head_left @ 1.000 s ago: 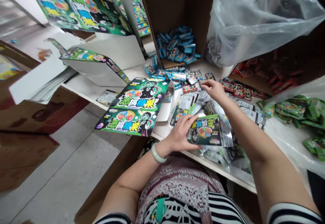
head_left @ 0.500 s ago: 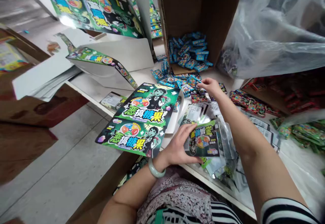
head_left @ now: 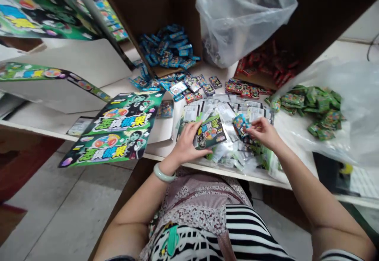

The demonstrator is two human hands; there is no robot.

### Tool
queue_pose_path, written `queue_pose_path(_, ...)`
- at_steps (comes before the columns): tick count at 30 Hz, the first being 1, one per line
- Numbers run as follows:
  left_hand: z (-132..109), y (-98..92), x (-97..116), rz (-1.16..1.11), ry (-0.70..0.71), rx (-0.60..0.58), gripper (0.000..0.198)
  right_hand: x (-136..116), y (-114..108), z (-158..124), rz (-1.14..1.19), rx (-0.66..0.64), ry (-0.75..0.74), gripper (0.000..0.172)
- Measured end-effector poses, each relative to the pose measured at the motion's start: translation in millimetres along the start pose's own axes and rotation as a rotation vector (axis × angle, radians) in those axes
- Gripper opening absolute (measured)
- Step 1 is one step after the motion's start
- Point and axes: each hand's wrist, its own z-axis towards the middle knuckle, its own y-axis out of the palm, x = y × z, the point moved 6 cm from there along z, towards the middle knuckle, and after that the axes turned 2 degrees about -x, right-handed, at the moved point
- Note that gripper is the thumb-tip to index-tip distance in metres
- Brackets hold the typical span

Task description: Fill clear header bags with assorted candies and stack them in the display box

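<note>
My left hand [head_left: 188, 144] is closed round a dark green printed candy box [head_left: 211, 132], thumb along the near side and fingers over the far side. Just to the right of it, my right hand [head_left: 263, 134] pinches a small blue candy packet [head_left: 241, 126] by its right end. The packet is tilted, apart from the box's right end. Beneath both hands lie clear plastic sleeves and flat printed packages [head_left: 237, 156]. To the left, a large green-and-black printed display box [head_left: 118, 128] stands with its lid raised and a few small packets showing inside.
A carton at the back holds blue packets [head_left: 168, 47], some spilling forward onto the white table [head_left: 296, 150]. Red packets [head_left: 266, 65] fill another carton behind a hanging clear plastic bag [head_left: 233, 24]. Green packets [head_left: 316, 103] lie in plastic at the right. Folded display boxes [head_left: 56, 71] stand at the left.
My right hand has come from the blue pile toward the box, with a blue packet in its fingers. My left hand still holds the box. The view has swung to the right.
</note>
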Motion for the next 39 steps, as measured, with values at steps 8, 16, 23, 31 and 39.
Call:
queue_pose_path(8,4,14.2,11,0.073,0.012,-0.129,0.104,-17,7,-5,-0.675,-0.346,-0.462,0.078)
queue_pose_path(16,0,15.3,22,0.107,0.092,-0.165,0.107,-41,3,2,-0.468,-0.472,-0.598,0.069)
queue_pose_path(23,2,19.0,31,0.169,0.191,-0.187,0.109,-79,-7,-67,-0.468,-0.499,-0.784,0.066)
queue_pose_path(31,0,30.3,38,0.104,0.163,-0.21,0.111,-82,20,-59,-0.515,-0.391,-0.777,0.08)
queue_pose_path(39,-9,19.1,35,0.17,0.023,-0.088,0.105,-71,30,-70,-0.335,-0.195,-0.637,0.053)
